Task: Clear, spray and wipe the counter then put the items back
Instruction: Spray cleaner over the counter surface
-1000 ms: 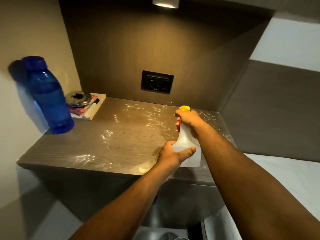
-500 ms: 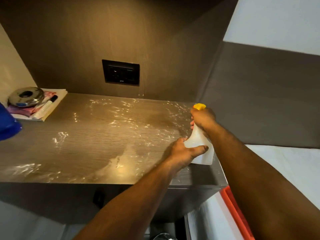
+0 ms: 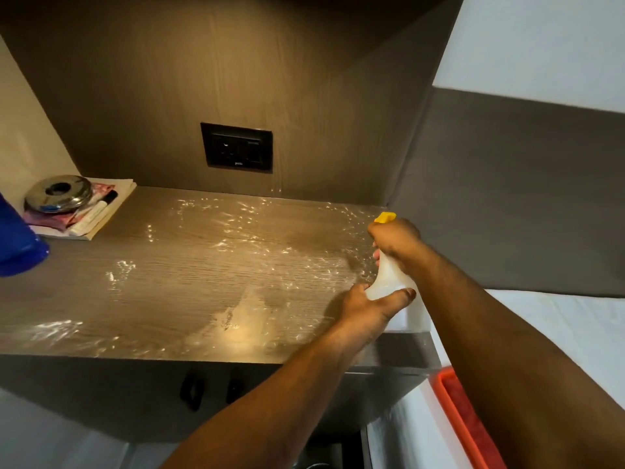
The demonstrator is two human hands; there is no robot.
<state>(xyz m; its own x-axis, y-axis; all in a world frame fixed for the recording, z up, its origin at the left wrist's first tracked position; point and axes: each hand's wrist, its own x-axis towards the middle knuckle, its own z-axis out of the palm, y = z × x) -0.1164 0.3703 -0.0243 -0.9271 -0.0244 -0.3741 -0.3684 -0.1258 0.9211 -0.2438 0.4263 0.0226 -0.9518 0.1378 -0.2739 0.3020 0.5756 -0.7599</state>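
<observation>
Spray bottle upright at the right end of the worktop, which I see flecked with wet droplets. My right hand is wrapped around the bottle's neck below its yellow nozzle, fingers curled at the trigger; my left hand cups the bottle's body, thumb and fingers curled round it. At the far left lie a round metal lid, a marker on a stack of papers, and a blue bottle. A wall socket sits above.
</observation>
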